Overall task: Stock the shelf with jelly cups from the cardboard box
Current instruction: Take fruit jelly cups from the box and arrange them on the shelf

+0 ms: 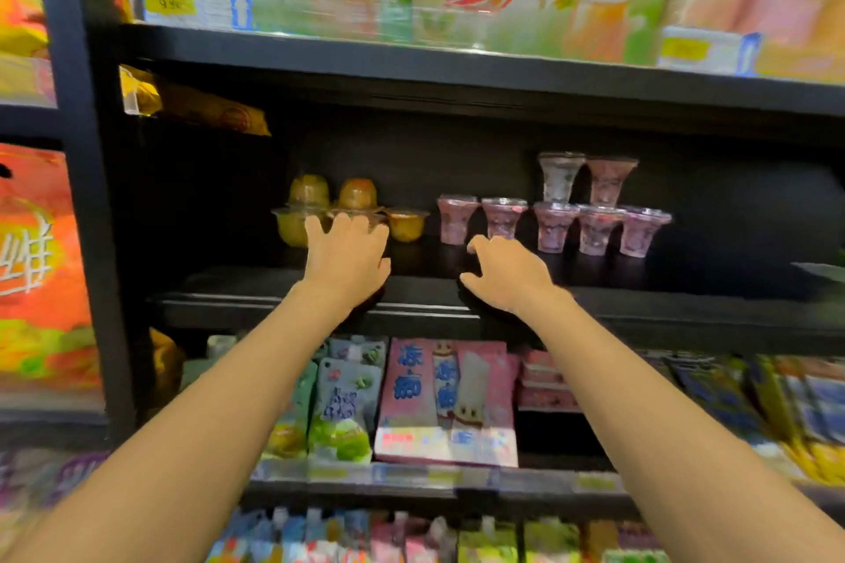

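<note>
— Both forearms come in from the bottom corners and reach up to the dark middle shelf. What is the left hand doing?

— It lies over the front of the yellow jelly cups, fingers spread and only slightly bent, tips touching the rims of the bottom row. It looks released, resting on them; whether it grips one I cannot tell, since the palm hides the cup behind it.

— And the right hand?

— Loosely spread, thumb near the shelf's front edge, forefinger pointing toward the pink jelly cups. It holds nothing and stops just short of the nearest pink cup.

— Where do the cups stand?

— Yellow ones left of the shelf's middle, two stacked upside down on the lower row. Pink ones to their right, five in a row with two more on top, all toward the back.

— Below?

— Pouches and a pink box on the next shelf down.
</note>
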